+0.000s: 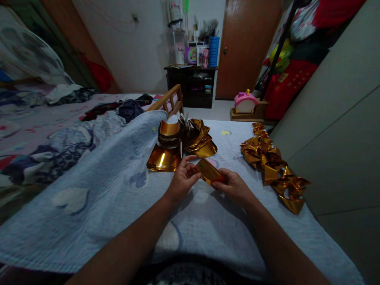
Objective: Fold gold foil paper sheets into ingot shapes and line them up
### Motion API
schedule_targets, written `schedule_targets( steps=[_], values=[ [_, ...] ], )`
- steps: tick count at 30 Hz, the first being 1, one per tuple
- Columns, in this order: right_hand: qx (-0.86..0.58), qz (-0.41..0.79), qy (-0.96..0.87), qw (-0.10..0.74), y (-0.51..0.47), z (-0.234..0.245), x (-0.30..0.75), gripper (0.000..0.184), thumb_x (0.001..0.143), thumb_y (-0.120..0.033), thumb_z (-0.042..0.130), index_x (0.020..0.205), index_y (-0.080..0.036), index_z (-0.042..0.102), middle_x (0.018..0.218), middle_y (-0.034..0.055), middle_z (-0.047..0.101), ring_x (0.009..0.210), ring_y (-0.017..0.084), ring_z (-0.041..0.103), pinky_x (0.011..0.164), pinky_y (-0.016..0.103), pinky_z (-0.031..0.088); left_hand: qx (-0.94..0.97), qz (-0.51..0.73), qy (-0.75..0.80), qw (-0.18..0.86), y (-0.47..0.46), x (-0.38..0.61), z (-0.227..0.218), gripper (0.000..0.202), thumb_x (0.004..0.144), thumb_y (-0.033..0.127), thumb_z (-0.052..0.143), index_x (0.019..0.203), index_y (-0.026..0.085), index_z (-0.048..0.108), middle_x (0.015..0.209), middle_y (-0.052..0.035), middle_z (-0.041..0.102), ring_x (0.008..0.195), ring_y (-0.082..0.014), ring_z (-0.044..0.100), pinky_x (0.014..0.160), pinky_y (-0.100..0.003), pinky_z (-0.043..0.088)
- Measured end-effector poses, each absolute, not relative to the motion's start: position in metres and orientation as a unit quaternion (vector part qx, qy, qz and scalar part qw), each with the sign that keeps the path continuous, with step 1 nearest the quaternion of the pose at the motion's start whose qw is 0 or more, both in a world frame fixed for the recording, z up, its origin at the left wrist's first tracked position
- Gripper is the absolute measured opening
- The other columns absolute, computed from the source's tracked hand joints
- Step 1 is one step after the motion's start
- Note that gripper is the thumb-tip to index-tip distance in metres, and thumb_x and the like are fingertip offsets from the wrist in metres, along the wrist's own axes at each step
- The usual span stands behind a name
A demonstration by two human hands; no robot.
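Note:
Between my two hands, a strip of shiny gold foil paper (pixel 210 171) is held above the bed cover, slanting down to the right. My left hand (pixel 185 176) pinches its left end between thumb and fingers. At the other end, my right hand (pixel 233 184) grips the strip with the thumb along its lower edge. Just beyond my left hand lies a pile of gold foil sheets (pixel 164 156), curved and fanned out in stacks. To the right, folded gold foil pieces (pixel 268 160) form a long heap along the edge.
A pale blue quilt (pixel 113 206) with heart patterns lies under everything. Crumpled clothes (pixel 97 122) and a fan (pixel 32 55) are on the left. A wooden bed rail (pixel 166 99) rises behind the sheets. A grey cabinet (pixel 335 130) borders the right side.

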State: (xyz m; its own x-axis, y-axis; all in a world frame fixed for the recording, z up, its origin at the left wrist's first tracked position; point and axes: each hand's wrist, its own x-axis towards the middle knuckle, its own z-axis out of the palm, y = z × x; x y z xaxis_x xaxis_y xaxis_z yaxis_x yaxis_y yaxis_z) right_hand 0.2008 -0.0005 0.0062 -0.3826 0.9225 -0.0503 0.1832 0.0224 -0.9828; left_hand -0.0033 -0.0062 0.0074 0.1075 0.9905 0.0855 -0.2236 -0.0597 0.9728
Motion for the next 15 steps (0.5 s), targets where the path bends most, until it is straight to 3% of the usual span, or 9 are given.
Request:
schedule_targets(
  steps=[4, 10, 15],
  values=[
    [-0.445, 0.569, -0.594, 0.354, -0.003, 0.008, 0.195, 0.025, 0.070, -0.036, 0.071, 0.084, -0.019, 0.059, 0.066, -0.0054, 0.050, 0.057, 0.010, 0.043, 0.052, 0.022, 0.033, 0.467, 0.517, 0.411, 0.588, -0.005, -0.003, 0.006, 0.044, 0.073, 0.034, 0.081, 0.109, 0.020, 0.060, 0.087, -0.0005, 0.067, 0.078, -0.0142, 0.062, 0.074, -0.026, 0.049],
    [-0.431, 0.584, -0.574, 0.379, -0.005, 0.004, 0.189, 0.032, 0.070, -0.037, 0.075, 0.092, -0.018, 0.062, 0.076, -0.0008, 0.060, 0.066, 0.013, 0.052, 0.060, 0.025, 0.040, 0.483, 0.477, 0.437, 0.590, -0.006, 0.000, 0.007, 0.031, 0.079, 0.044, 0.075, 0.083, 0.013, 0.071, 0.068, -0.0025, 0.065, 0.063, -0.0122, 0.056, 0.064, -0.025, 0.044],
    [-0.435, 0.563, -0.595, 0.374, -0.005, 0.005, 0.189, 0.029, 0.074, -0.037, 0.072, 0.095, -0.017, 0.065, 0.078, 0.0001, 0.062, 0.068, 0.014, 0.053, 0.062, 0.026, 0.041, 0.478, 0.482, 0.450, 0.580, -0.006, -0.001, 0.009, 0.030, 0.077, 0.042, 0.075, 0.080, 0.013, 0.072, 0.064, -0.0023, 0.065, 0.059, -0.0118, 0.055, 0.060, -0.025, 0.042]
  ],
)
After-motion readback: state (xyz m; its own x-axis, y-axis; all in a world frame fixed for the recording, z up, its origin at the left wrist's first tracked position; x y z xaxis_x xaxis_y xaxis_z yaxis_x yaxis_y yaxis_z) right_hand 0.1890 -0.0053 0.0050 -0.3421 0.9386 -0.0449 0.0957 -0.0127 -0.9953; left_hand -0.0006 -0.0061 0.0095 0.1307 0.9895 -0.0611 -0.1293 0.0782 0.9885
